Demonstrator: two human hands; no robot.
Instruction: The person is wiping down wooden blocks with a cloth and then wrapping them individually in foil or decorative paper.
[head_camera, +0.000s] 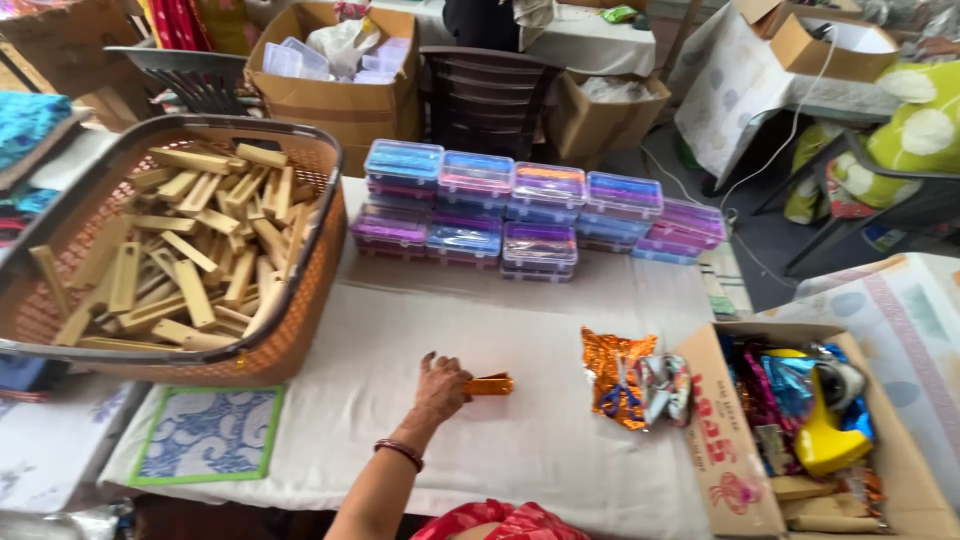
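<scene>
1. Head view: the worktop (480, 450), under its white cloth, carries everything here. I stand at its near edge, and my left hand (441, 385) reaches out over the middle of it. My right hand is not in view.

2. The orange basket (300, 330) of wooden blocks (190, 265) sits at my left, and its near corner seems to overhang the worktop edge. As I judge it, a knock from my forearm could tip it or spill blocks onto the floor.

3. The stacked plastic boxes (540, 215) stand in two rows at the far side, well apart from my hand. A long reach across could push one stack over, I think.

4. The cardboard box (715, 440) at my right holds foil packets and a yellow tool (825, 430). Crumpled foil wrappers with blue-handled scissors (630, 385) lie just beside it; a sweep of my sleeve could scatter them.

5. The small orange-wrapped block (490, 384) lies flat on the cloth, near the middle of the worktop. My fingers (462, 383) are closed on its left end, pinching it lightly. Its long axis runs left to right across the worktop, free end pointing right toward the wrappers. With so little of it held, I judge that it could swivel or slip, and the shiny wrap could tear or loosen.
</scene>
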